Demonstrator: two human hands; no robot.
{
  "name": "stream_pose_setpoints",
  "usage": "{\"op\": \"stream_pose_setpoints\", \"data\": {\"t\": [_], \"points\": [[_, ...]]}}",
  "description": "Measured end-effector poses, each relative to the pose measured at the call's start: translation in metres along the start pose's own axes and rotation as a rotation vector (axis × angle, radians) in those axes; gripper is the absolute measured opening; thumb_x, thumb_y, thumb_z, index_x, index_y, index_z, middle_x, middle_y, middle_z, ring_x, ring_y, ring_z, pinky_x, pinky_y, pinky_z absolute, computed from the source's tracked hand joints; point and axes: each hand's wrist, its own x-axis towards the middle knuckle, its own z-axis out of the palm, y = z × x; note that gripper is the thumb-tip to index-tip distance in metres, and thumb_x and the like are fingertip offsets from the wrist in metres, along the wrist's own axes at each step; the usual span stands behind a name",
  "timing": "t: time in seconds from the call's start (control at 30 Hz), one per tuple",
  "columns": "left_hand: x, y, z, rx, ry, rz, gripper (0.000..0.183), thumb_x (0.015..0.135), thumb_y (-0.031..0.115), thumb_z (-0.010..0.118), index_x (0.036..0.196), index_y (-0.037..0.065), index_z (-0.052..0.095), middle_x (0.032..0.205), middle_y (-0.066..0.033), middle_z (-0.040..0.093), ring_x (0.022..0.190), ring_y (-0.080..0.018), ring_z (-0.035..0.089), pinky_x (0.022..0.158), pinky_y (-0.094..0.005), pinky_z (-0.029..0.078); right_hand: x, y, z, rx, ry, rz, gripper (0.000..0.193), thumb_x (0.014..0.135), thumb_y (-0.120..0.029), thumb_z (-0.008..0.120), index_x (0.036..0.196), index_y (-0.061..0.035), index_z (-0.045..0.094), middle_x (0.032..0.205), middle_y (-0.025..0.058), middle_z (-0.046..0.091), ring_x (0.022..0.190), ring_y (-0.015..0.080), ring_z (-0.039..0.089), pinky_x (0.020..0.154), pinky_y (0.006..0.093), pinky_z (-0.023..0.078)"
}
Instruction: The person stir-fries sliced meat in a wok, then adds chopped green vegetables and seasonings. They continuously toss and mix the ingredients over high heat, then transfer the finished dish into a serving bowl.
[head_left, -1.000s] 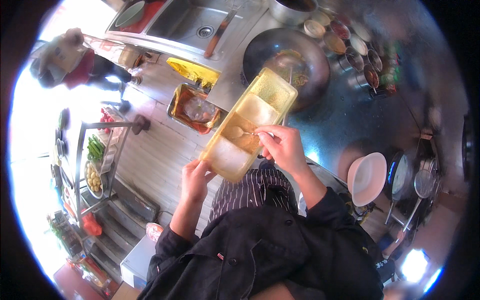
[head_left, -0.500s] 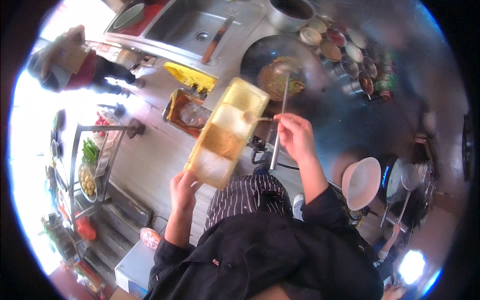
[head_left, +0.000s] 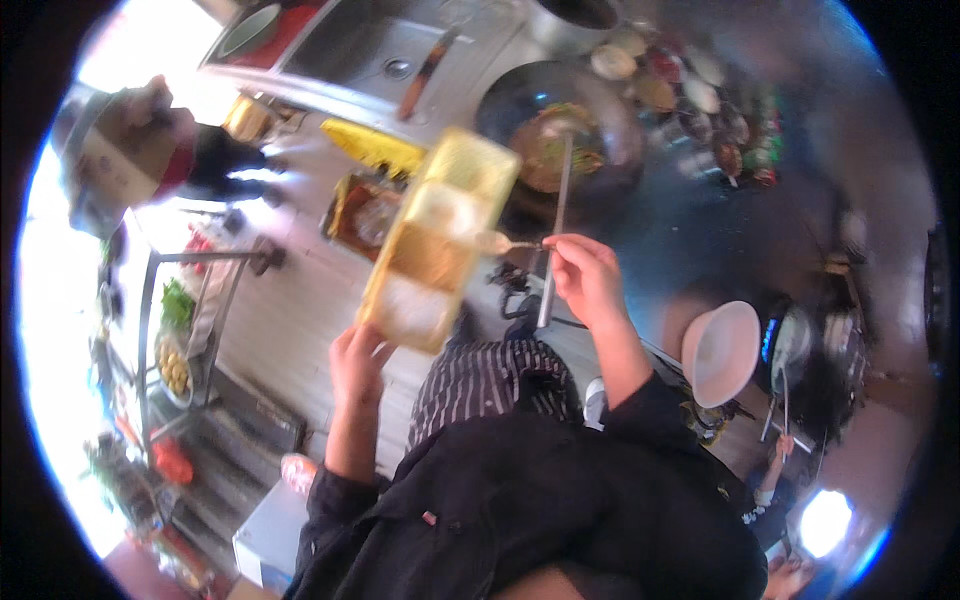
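Observation:
My left hand (head_left: pixel 358 365) grips the near end of a long yellow seasoning box (head_left: pixel 378 290), which tilts up and away from me. Its compartments hold white and tan-brown powders. Between the pinched fingers of my right hand (head_left: pixel 588 277) is a small spoon (head_left: pixel 520 245), its bowl just at the box's right edge beside a white powder. What lies in the bowl is too blurred to tell. Beyond, a dark wok (head_left: pixel 615 125) has brownish food with green bits in it. A long-handled ladle (head_left: pixel 562 190) rests in the wok, its handle reaching toward me past my right hand.
A sink (head_left: pixel 330 60) stands at the far left with a wooden-handled tool (head_left: pixel 425 80) on its edge. Several seasoning bowls (head_left: pixel 655 92) sit right of the wok. A pink-white bowl (head_left: pixel 722 352) is at right. Another person (head_left: pixel 135 150) stands far left, near a rack (head_left: pixel 150 300).
The spoon has come out of the white powder compartment to the box's right edge. Both hands and the box have shifted slightly in the picture. The person at far left has moved.

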Motion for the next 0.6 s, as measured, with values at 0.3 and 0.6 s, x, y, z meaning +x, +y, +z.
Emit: {"op": "stream_pose_setpoints", "data": {"t": [0.3, 0.6], "points": [[0.003, 0.003, 0.053, 0.05, -0.225, -0.006, 0.031, 0.099, 0.019, 0.059, 0.112, -0.008, 0.068, 0.106, -0.0128, 0.071, 0.101, -0.0234, 0.069, 0.094, -0.0403, 0.057, -0.065, 0.0, 0.067, -0.695, -0.236, -0.353, 0.017, 0.099, -0.008, 0.064, 0.106, 0.0025, 0.075, 0.079, 0.0056, 0.07, 0.057, 0.0101, 0.066, 0.051, 0.0237, 0.051], [0.001, 0.0, 0.066, 0.081, -0.302, -0.032, 0.031, 0.1, 0.016, 0.056, 0.113, -0.009, 0.068, 0.113, -0.0173, 0.074, 0.106, -0.0247, 0.07, 0.094, -0.0381, 0.056, -0.063, 0.005, 0.049, -0.49, -0.256, -0.098, 0.019, 0.101, -0.009, 0.062, 0.11, 0.0027, 0.075, 0.077, 0.0063, 0.069, 0.056, 0.0083, 0.063, 0.051, 0.0229, 0.049]]}}
